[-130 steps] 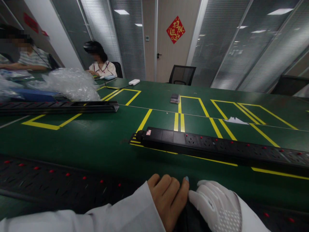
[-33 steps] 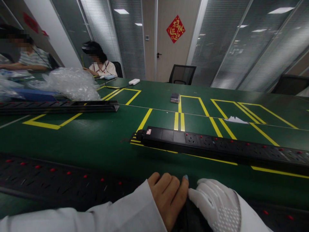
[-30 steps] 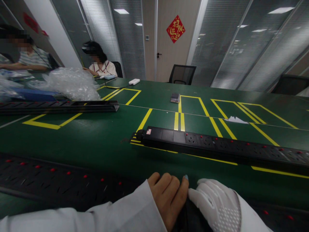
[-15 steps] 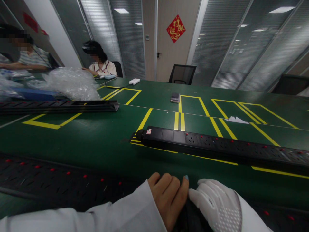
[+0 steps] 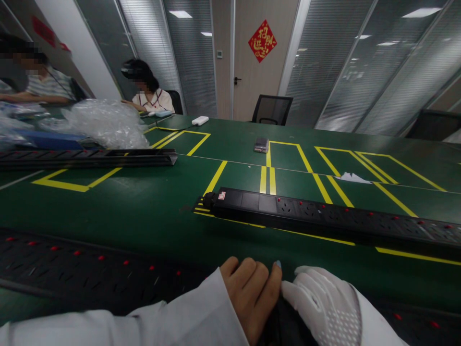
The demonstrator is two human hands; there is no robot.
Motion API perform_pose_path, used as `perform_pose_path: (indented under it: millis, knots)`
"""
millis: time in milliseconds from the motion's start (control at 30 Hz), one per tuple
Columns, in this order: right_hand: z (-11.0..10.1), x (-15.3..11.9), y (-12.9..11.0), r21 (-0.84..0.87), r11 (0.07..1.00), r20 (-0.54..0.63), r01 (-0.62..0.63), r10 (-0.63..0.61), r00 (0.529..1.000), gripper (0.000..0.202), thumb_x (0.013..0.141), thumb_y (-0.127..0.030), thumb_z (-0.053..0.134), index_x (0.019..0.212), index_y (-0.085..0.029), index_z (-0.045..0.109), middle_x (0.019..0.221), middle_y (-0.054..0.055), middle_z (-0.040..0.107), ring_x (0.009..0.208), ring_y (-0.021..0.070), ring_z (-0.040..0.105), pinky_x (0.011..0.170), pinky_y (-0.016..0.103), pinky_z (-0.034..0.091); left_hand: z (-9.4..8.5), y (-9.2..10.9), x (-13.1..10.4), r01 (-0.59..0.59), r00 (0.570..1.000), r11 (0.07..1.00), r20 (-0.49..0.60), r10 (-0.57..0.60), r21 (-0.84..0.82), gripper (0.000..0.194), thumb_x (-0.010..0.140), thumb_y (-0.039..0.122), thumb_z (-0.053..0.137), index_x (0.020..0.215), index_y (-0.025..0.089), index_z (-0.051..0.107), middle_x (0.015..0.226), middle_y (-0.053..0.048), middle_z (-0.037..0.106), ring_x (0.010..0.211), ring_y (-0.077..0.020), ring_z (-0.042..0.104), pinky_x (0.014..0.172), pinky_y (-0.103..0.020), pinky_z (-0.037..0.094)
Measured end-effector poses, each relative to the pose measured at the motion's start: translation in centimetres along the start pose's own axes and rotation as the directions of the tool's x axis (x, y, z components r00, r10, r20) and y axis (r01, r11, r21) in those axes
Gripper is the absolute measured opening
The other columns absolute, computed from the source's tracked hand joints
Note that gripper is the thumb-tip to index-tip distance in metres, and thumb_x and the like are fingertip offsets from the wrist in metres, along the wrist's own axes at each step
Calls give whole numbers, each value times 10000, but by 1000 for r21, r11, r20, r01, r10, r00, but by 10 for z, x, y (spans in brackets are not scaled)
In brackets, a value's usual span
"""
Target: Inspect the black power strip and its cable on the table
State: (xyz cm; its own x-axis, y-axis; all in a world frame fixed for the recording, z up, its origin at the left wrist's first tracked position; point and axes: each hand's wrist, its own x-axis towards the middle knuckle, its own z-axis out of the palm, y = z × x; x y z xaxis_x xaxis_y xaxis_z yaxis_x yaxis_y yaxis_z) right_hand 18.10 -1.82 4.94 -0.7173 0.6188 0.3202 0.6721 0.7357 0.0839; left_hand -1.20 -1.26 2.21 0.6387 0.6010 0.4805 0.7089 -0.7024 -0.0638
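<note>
At the bottom centre, my bare left hand point(image 5: 250, 293), its sleeve white, is closed with the fingers curled over the far side of a dark part of the near black power strip point(image 5: 90, 269). My right hand point(image 5: 320, 300), in a white glove with grip dots, is closed close beside it on the same dark part. The palms and most of the fingertips are hidden, so the exact hold does not show. Red switches line the near strip to both sides of my hands. Beyond them, a second black power strip point(image 5: 324, 216) lies lengthwise with a small label at its left end.
The green table point(image 5: 158, 206) bears yellow tape outlines. Black channel pieces point(image 5: 144, 157) and clear plastic wrap point(image 5: 108, 122) lie at left. A small dark stack point(image 5: 261, 144), white paper point(image 5: 351, 178) and a white device point(image 5: 200, 121) lie farther off. Two people sit at far left.
Both hands hold the same position. The view has shifted only very slightly.
</note>
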Motion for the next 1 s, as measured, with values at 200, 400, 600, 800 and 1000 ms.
perform_pose_path:
  millis: [200, 400, 600, 800, 1000]
  knots:
    - [2, -1, -1, -3, 1000, -16, -9, 9, 1000, 272, 900, -379, 513, 1064, -166, 558, 1001, 49, 582, 800, 142, 575, 691, 327, 504, -4, -1, 1, -12, 999, 1000, 48, 12, 6, 347, 958, 232, 310, 1251, 87, 426, 879, -51, 511, 723, -202, 422, 586, -344, 369]
    - [1, 0, -1, 3, 1000, -19, -7, 7, 1000, 276, 899, -386, 513, 1058, -166, 559, 989, 47, 583, 790, 141, 573, 683, 326, 503, -2, -1, 0, -24, 999, 1000, 29, 23, 13, 368, 967, 185, 217, 1255, 79, 419, 878, -57, 525, 738, -202, 454, 582, -342, 386]
    - [0, 2, 0, 12, 1000, -2, 5, -5, 1000, 259, 900, -379, 512, 1044, -170, 564, 987, 46, 583, 795, 141, 572, 678, 320, 504, -2, -1, 0, -17, 999, 1000, 31, 17, 11, 347, 964, 230, 283, 1248, 84, 419, 875, -50, 521, 726, -201, 429, 583, -337, 375]
    - [0, 0, 0, 14, 1000, 5, 2, -3, 1000, 276, 898, -379, 516, 1068, -165, 557, 1004, 49, 581, 806, 145, 575, 695, 332, 504, -2, -2, 0, -17, 999, 1000, 35, 17, 10, 346, 961, 230, 294, 1252, 93, 422, 887, -47, 514, 738, -199, 415, 598, -341, 351]
    - [0, 0, 0, 14, 1000, 0, -3, 3, 1000, 278, 898, -374, 519, 1076, -162, 554, 1016, 51, 579, 820, 149, 577, 710, 339, 503, -1, -3, -1, -41, 999, 999, 28, 40, 15, 381, 964, 272, 280, 1257, 75, 423, 879, -54, 501, 727, -202, 406, 588, -349, 339]
